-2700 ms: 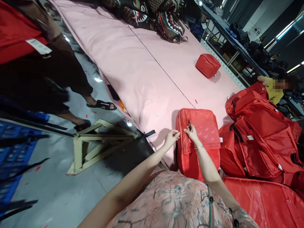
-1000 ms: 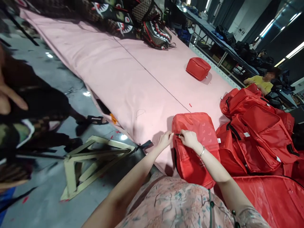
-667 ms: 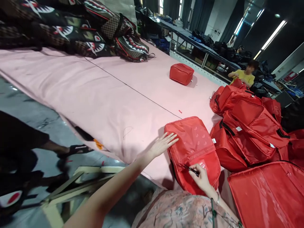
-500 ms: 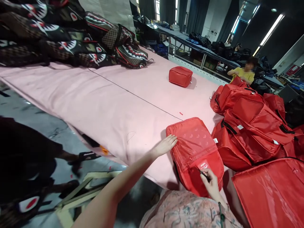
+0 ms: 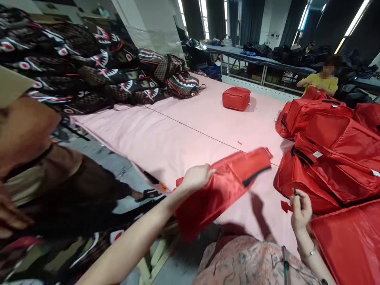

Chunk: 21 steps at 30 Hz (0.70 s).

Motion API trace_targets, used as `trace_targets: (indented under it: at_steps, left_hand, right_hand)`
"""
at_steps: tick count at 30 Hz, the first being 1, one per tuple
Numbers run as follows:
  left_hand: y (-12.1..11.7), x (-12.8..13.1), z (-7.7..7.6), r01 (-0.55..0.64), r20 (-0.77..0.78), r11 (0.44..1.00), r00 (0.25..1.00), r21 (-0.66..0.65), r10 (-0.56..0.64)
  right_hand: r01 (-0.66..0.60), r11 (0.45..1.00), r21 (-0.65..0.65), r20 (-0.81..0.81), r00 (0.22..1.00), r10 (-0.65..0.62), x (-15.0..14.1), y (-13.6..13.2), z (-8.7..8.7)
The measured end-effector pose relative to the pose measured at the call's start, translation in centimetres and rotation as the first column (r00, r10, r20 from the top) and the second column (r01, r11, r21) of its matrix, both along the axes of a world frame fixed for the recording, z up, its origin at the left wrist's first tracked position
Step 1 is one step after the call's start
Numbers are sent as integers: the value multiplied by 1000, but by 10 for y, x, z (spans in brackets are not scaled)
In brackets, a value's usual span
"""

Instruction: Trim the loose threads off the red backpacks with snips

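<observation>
Dim background, glaring strip light [image 5: 353, 24], soft shadows [image 5: 261, 211] (red bag [image 5: 222, 190] blurred)

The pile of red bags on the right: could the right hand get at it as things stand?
Probably yes. The right hand is close to the pile of red bags, with nothing obvious in between, though the small dark tool it holds may hamper a grab.

Red bag [image 5: 227, 184] now aloft (in left hand [image 5: 196, 176])
</observation>
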<state>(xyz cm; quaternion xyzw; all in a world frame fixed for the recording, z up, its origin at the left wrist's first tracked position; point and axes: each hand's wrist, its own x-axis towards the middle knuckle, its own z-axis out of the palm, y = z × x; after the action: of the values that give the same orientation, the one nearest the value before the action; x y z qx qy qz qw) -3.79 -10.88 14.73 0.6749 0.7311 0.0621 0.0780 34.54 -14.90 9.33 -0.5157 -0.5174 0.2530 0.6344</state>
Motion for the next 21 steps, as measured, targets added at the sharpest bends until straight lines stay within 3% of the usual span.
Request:
trace_targets:
  at_steps: [2,3,4,6,8,10,16,21]
  left_hand:
    - [6,-14,3,-148,209,975,961,-164,181]
    - [6,-21,0,-173,347,954,903,-246,253]
    - [4,-28,-5,-172,488,932,813,-320,318]
    - [-7,-34,-18,-140,719,901,558,-410,414]
    - [-24,-30,-31,-127,834,895,329,-427,444]
    - [-39,-18,-42,-138,875,895,193,-424,444]
    - [-63,24,-59,-196,920,904,22,-380,392]
    - [-73,46,-75,-228,884,854,-94,-467,458]
  right_hand:
    - [-121,992,-34,-59,991,119,-22,6,2]
    - [-178,982,-60,-77,982,173,-33,7,1]
    - [-228,969,-94,-90,971,220,-43,7,-1]
    - [-313,934,-175,-115,948,296,-59,6,-7]
    - [-370,898,-237,-131,928,348,-72,5,-13]
    - [-406,874,-269,-129,914,385,-80,8,-19]
    - [-427,862,-274,-69,903,425,-85,29,-20]
    - [-235,936,-264,102,958,269,-63,80,-8]
